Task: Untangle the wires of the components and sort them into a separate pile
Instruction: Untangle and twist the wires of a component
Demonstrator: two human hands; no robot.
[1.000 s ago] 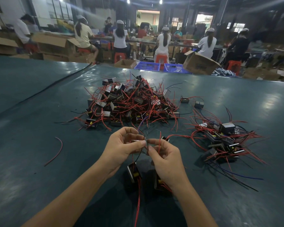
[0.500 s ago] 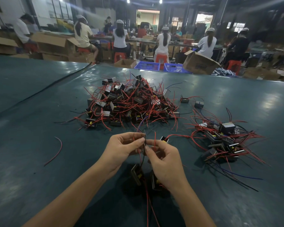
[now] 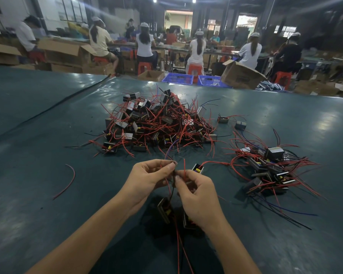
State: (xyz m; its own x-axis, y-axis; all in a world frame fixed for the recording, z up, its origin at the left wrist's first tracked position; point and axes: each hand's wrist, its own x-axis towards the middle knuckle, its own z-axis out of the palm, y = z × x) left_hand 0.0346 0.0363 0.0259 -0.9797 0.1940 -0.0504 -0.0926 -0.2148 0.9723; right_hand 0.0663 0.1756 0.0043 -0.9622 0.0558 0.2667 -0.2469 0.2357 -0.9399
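Tangled wires (image 3: 184, 165) are pinched in both grips low in the middle of the frame, above the dark green counter (image 3: 48, 224).

At the left, a loose red wire (image 3: 74, 176) is seen lying curved on the counter, well apart from everything else. Above the centre, a large tangled pile (image 3: 158, 125) of black components with red leads is heaped. Below it, the left grip (image 3: 149, 177) is closed on the wires between thumb and forefinger, and the right grip (image 3: 198, 194) is closed on them just beside it, fingertips almost touching. Two components (image 3: 163, 209) are hung from these wires under the grips. A single component (image 3: 197, 168) is set just beyond the right grip. At the right, a smaller pile (image 3: 269, 167) is spread, with red, blue and black leads splayed outward.
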